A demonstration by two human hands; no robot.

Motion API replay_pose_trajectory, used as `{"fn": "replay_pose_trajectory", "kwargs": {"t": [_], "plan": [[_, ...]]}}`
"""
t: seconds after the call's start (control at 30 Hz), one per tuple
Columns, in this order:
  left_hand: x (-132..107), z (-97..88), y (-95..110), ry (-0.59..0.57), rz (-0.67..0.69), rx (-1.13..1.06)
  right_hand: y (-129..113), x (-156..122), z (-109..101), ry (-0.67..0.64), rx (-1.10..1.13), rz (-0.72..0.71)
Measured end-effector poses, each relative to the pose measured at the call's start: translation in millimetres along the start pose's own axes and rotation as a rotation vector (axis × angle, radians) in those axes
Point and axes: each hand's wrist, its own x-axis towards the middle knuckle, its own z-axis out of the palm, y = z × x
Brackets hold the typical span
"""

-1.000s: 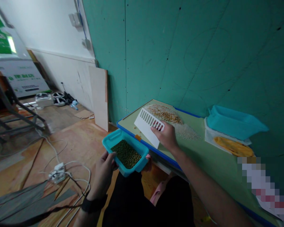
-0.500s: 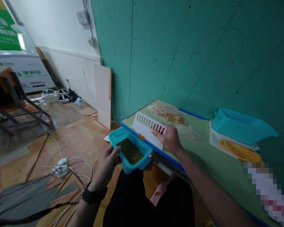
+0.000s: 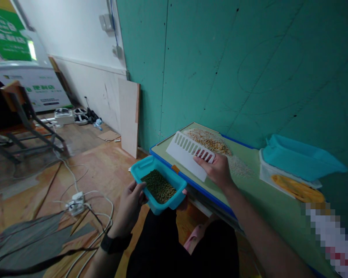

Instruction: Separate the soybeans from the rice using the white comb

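Observation:
My left hand grips the near left rim of a turquoise plastic box, thumb on the rim. In the box lie dark green beans and, to their right, pale yellowish beans. The box is held beside the blue edge of a green-topped table. My right hand is closed on the end of a white slotted plastic scraper, tilted over the tabletop. Behind the scraper is a spread pile of yellow-brown beans mixed with pale grains. A thin patch of whitish grains lies right of it.
On the table's right side, a turquoise tub rests on a white tray beside a yellow cloth-like item. A teal wall rises behind the table. On the floor are cables and a power strip; a chair stands left.
My right hand has moved the scraper right, away from the box and farther over the tabletop. My left hand still holds the box in nearly the same place. The view has shifted slightly.

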Motion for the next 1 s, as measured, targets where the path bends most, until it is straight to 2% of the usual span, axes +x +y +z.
{"fn": "replay_pose_trajectory", "kwargs": {"t": [0.1, 0.23, 0.4, 0.57, 0.73, 1.0], "plan": [[-8, 2.3, -7, -0.019, -0.045, -0.031, 2, 10, -23, 0.112, 0.008, 0.003], [-20, 12.0, -19, -0.051, -0.092, -0.083, 18, 20, -43, 0.124, 0.053, 0.012], [-33, 26.9, -27, -0.070, -0.069, -0.101, 45, 24, -39, 0.108, 0.105, 0.055], [-44, 36.8, -31, -0.124, -0.054, -0.031, 54, 27, -39, 0.091, 0.148, 0.085], [-44, 35.3, -38, -0.117, -0.083, -0.016, 61, 30, -43, 0.055, 0.200, 0.136], [-38, 29.0, -46, -0.111, -0.085, -0.015, 64, 30, -36, -0.018, 0.146, 0.156]]}}
